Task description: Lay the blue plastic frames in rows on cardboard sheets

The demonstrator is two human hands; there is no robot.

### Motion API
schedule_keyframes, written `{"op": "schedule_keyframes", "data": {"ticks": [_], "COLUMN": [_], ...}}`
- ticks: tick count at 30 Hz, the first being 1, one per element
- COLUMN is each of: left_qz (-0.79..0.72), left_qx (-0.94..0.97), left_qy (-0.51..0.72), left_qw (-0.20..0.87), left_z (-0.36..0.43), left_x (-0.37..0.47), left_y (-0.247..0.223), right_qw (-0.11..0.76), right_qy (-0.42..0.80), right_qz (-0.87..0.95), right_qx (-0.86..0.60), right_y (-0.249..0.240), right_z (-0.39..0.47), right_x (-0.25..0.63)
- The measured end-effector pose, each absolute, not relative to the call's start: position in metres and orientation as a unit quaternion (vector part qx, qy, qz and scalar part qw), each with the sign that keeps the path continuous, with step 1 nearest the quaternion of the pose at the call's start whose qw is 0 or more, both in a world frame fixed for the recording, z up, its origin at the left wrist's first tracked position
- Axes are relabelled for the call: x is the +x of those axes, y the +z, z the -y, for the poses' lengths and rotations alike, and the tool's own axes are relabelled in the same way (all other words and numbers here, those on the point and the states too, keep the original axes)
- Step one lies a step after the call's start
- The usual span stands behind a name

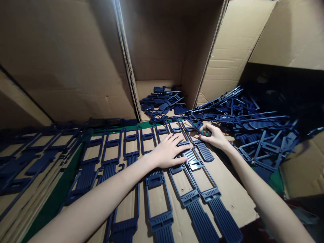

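Observation:
Rows of dark blue plastic frames with ribbed paddle ends lie on a cardboard sheet (227, 189). My left hand (169, 152) rests flat on the middle of these rows, fingers spread, covering parts of several frames. Just right of it, my right hand (214, 136) has its thumb and fingers curled around the edge of a dark blue plastic frame (205, 152) at the right end of the far row. Two more frames (204, 179) stretch toward me below my hands, side by side with their ribbed ends nearest.
A loose heap of similar plastic parts (253, 121) spreads at the right. A smaller pile (164, 101) sits inside an open cardboard box (159, 44) ahead. Stacked cardboard sheets (50, 192) carrying more frames stand at the left. Tall cardboard walls (63, 60) rise behind.

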State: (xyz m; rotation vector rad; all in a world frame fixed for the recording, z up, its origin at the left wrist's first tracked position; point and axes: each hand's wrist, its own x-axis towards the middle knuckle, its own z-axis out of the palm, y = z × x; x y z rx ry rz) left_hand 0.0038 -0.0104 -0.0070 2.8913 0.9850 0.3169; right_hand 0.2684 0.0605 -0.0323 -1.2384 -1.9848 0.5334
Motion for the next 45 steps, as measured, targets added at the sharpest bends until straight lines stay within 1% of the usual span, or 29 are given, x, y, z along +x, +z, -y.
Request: {"op": "schedule_keyframes", "data": {"ticks": [5, 8, 11, 16, 19, 21, 25, 27, 29, 32, 35, 38, 41, 45], "left_qz": [-0.322, -0.322, -0.322, -0.325, -0.322, -0.321, -0.321, -0.320, -0.322, -0.326, -0.326, -0.323, -0.323, -0.319], "left_qx": [0.940, 0.940, 0.941, 0.940, 0.941, 0.942, 0.942, 0.941, 0.940, 0.939, 0.940, 0.941, 0.941, 0.942], "left_qy": [0.108, 0.106, 0.104, 0.102, 0.097, 0.095, 0.100, 0.107, 0.109, 0.102, 0.101, 0.101, 0.100, 0.104], "left_qw": [0.037, 0.035, 0.033, 0.031, 0.034, 0.034, 0.029, 0.026, 0.023, 0.021, 0.020, 0.025, 0.028, 0.027], "left_z": [0.011, 0.012, 0.011, 0.011, 0.012, 0.012, 0.011, 0.010, 0.010, 0.010, 0.011, 0.011, 0.010, 0.009], "left_x": [0.004, 0.005, 0.005, 0.005, 0.005, 0.006, 0.005, 0.005, 0.005, 0.005, 0.004, 0.004, 0.004, 0.004], "left_y": [-0.005, -0.004, -0.005, -0.005, -0.003, -0.003, -0.004, -0.005, -0.005, -0.005, -0.004, -0.004, -0.003, -0.003], "right_qw": [0.369, 0.389, 0.445, 0.561, 0.594, 0.565, 0.453, 0.423, 0.416, 0.437, 0.461, 0.458, 0.443, 0.432], "right_qy": [0.190, 0.186, 0.210, 0.303, 0.365, 0.406, 0.495, 0.527, 0.533, 0.515, 0.473, 0.422, 0.394, 0.413], "right_qz": [0.767, 0.760, 0.716, 0.608, 0.550, 0.543, 0.580, 0.588, 0.589, 0.584, 0.586, 0.593, 0.585, 0.542], "right_qx": [-0.489, -0.485, -0.495, -0.473, -0.459, -0.470, -0.461, -0.445, -0.442, -0.451, -0.469, -0.510, -0.553, -0.591], "right_y": [-0.032, -0.029, -0.024, -0.013, -0.006, -0.001, 0.009, 0.013, 0.017, 0.027, 0.037, 0.041, 0.032, 0.007], "right_z": [-0.060, -0.060, -0.059, -0.055, -0.053, -0.049, -0.038, -0.032, -0.027, -0.022, -0.013, 0.006, 0.033, 0.064], "right_x": [0.268, 0.270, 0.275, 0.285, 0.290, 0.292, 0.293, 0.290, 0.287, 0.282, 0.278, 0.279, 0.284, 0.291]}}
